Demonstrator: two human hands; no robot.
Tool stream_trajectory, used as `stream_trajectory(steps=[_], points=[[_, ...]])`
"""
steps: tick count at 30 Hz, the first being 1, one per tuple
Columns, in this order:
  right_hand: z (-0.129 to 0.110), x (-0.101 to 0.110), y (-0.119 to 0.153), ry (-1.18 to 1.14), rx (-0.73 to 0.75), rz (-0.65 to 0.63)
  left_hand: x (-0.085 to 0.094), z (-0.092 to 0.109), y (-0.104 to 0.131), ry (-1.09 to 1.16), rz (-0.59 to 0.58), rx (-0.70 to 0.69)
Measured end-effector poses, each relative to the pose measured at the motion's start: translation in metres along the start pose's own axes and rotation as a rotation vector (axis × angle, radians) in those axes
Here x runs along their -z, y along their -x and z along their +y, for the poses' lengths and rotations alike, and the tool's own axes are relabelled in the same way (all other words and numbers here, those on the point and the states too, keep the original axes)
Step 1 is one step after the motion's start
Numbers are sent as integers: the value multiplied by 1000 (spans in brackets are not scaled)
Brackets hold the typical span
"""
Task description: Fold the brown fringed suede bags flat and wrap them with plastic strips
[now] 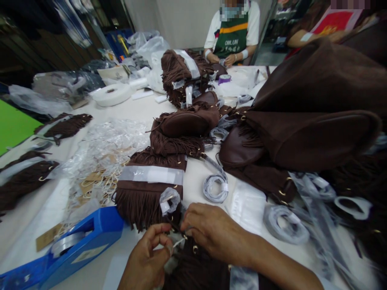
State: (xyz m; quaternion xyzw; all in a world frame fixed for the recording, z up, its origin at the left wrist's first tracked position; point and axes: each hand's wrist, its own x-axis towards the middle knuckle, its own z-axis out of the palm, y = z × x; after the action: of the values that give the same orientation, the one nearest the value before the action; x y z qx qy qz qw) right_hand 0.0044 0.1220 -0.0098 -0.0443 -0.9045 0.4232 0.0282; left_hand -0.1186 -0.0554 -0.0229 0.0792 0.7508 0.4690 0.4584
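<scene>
A dark brown fringed bag (196, 270) lies in front of me at the bottom, partly hidden by my hands and wrists. My left hand (151, 255) pinches a thin white string (179, 243) beside the bag's gold-coloured rings. Just to its right, my right hand (214, 230) is closed, fingertips down on the bag's dark cord near a ring; its exact grip is partly hidden. Beyond my fingers sits another fringed bag (148, 185) with a clear-wrapped band across it. A small plastic-wrapped coil (169, 200) rests on that bag's corner.
At left stands a blue tape dispenser (87, 245), with strung tags (99, 185) and clear plastic behind it. Wrapped strap coils (215, 188) lie right of centre. Large brown bags (320, 137) are heaped at right. Across the table a person in a green apron (231, 38) works.
</scene>
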Motion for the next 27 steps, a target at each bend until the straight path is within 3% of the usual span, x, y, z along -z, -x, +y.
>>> stream_trajectory(steps=[8, 11, 16, 20, 27], points=[[-11, -5, -10, 128, 53, -70, 4, 19, 11, -77, 55, -116], [-11, -6, -11, 73, 40, -50, 5, 21, 12, -50, 46, -126], [-7, -10, -10, -172, -40, 58, 4, 10, 12, 19, 26, -138], [-5, -14, -11, -313, -110, 80, 1, -5, 6, -55, -53, -118], [-2, -21, -11, -275, -172, 56, 4, -5, -3, -453, 59, -508]])
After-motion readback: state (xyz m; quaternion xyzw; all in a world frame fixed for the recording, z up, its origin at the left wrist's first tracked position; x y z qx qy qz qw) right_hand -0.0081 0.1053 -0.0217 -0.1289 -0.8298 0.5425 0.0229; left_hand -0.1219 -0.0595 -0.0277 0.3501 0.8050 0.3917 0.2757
